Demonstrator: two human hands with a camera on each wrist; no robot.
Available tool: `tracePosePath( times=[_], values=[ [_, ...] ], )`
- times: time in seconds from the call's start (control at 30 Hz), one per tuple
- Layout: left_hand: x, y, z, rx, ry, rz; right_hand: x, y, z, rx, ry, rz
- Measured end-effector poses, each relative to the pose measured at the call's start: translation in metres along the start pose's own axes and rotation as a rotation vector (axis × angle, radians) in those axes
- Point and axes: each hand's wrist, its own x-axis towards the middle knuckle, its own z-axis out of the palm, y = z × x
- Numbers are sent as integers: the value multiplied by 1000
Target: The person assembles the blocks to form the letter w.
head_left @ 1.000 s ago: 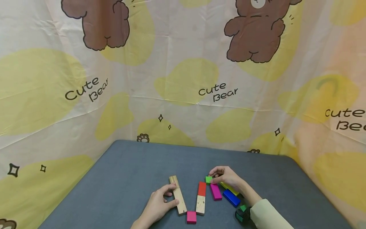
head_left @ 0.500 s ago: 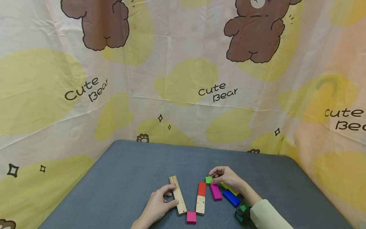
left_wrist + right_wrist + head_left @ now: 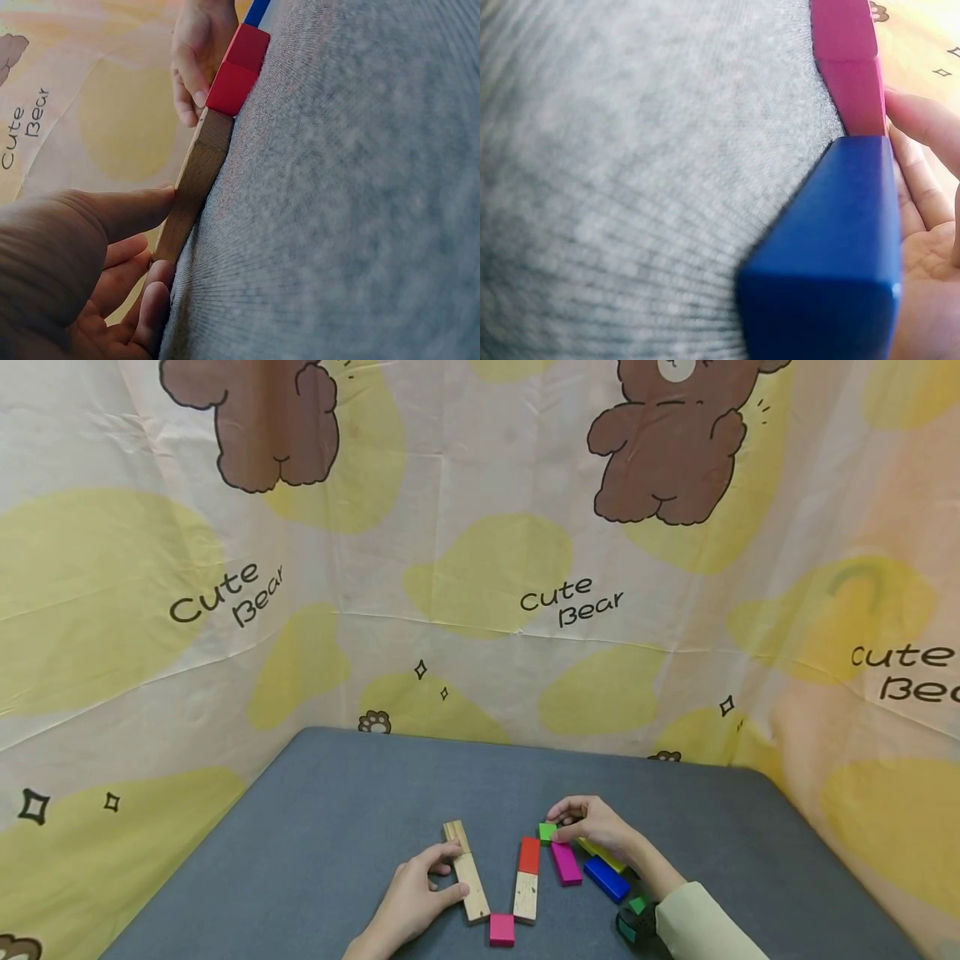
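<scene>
On the grey table (image 3: 337, 810) my left hand (image 3: 444, 874) grips a long plain wooden block (image 3: 467, 870) between thumb and forefinger; the left wrist view shows that block (image 3: 193, 184) edge-on under my fingers (image 3: 139, 212). My right hand (image 3: 557, 827) pinches a small green block (image 3: 547, 832) at the far end of a red block (image 3: 529, 855). The red block continues into a short wooden block (image 3: 527, 896). A pink block (image 3: 502, 929) lies between the near ends of the two wooden pieces.
A magenta block (image 3: 566, 862), a blue block (image 3: 607, 877) and a partly hidden yellow block (image 3: 602, 855) lie under my right wrist. The right wrist view shows the blue block (image 3: 840, 247) and magenta block (image 3: 847, 60) close up. Bear-print cloth (image 3: 480, 568) walls three sides.
</scene>
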Motion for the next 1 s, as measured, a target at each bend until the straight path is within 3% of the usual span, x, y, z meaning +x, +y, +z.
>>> tracePosePath(
  times=[0.5, 0.63, 0.77, 1.0],
  values=[
    [0, -1, 1, -7, 2, 2, 1, -3, -5, 0, -22, 33],
    [0, -2, 0, -8, 11, 5, -1, -12, -9, -69, 13, 50],
    [2, -2, -1, 2, 30, 22, -9, -21, -12, -206, 63, -24],
    [0, -2, 0, -1, 8, 5, -47, -31, -16, -330, 11, -147]
  ],
)
